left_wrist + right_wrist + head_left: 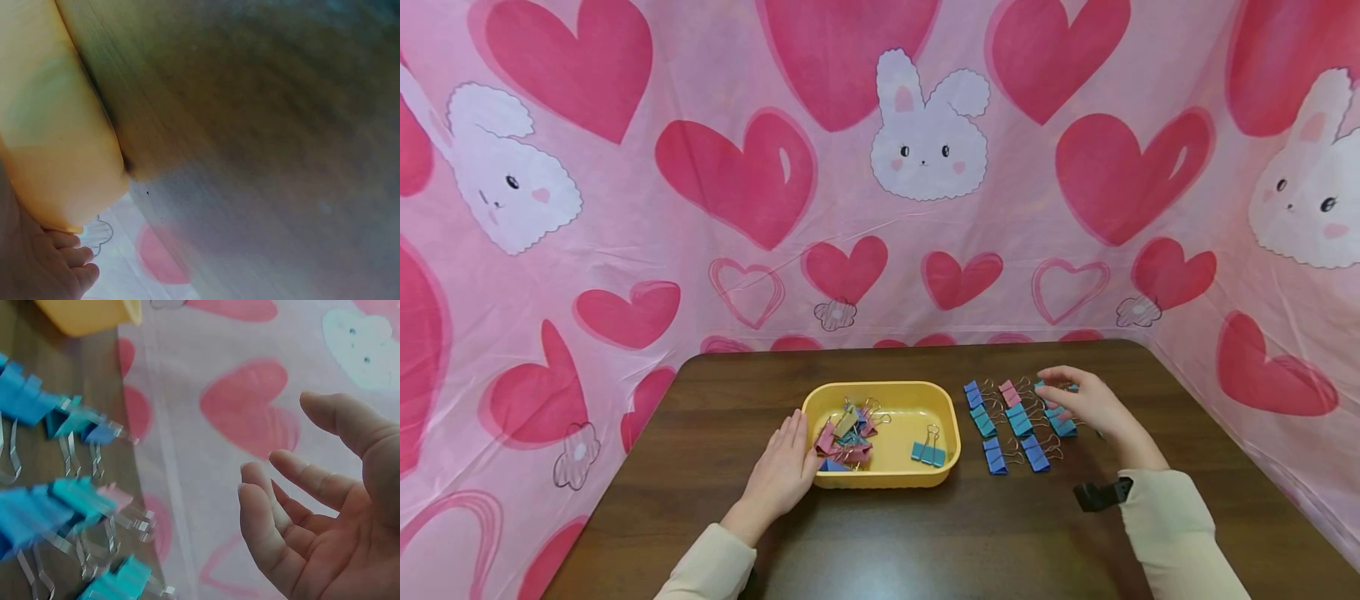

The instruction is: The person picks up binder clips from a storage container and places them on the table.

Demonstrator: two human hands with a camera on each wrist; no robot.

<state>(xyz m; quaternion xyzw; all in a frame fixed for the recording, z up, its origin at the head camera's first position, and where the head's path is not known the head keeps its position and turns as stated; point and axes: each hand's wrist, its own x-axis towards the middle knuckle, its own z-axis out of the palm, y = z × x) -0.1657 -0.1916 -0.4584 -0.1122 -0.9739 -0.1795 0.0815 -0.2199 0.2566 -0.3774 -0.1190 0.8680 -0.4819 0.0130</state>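
Now the left hand (778, 467) is resting straight-fingered against the yellow tray (887, 481) of jumbled clips (846, 423) at its right — probably steadying it — while the empty right hand (1092, 406), loosely bent, is hovering by binder clips (1019, 422) lying rowed beneath, seemingly for separateness.

"Soft, even light fills the head view — pale sheen on the near table (887, 537)."
"And the wrist views?"
"Left hazy, dim, out of focus — right shows binder clips (31, 515) blurred."
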